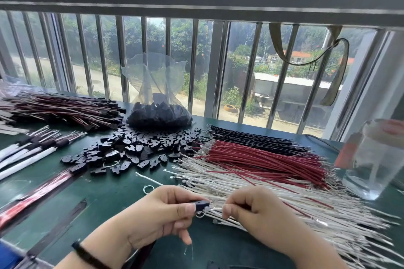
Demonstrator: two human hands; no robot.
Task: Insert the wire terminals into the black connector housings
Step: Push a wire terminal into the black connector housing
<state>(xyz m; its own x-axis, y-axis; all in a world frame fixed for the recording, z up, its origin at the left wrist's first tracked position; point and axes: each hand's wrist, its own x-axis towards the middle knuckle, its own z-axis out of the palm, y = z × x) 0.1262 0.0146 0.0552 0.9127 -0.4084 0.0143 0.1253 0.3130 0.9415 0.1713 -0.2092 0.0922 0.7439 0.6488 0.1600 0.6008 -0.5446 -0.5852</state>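
Above the green table mat [105, 194], beside the spread heap of white terminal wires [273, 201], a small black plastic connector housing [200, 205] is pinched in the left hand [161, 214]. A thin white wire [215, 209] is pinched between curled fingers of the right hand [251, 207], its tip at the housing's mouth. The terminal is best kept square to the cavity and pushed straight until seated.

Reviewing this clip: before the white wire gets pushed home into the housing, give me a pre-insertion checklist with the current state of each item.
1. Housing held: ok. The left hand pinches one black connector housing between thumb and fingers.
2. Wire held: ok. The right hand pinches a white wire close to its end.
3. Terminal meets housing: ok. The wire end points at the housing's right side, right at it.
4. Terminal orientation and cavity alignment: cannot tell, too small and blurred.
5. Terminal already seated: cannot tell.
6. Supply in reach: ok. The pile of loose housings and the white wire bundle lie on the green table.
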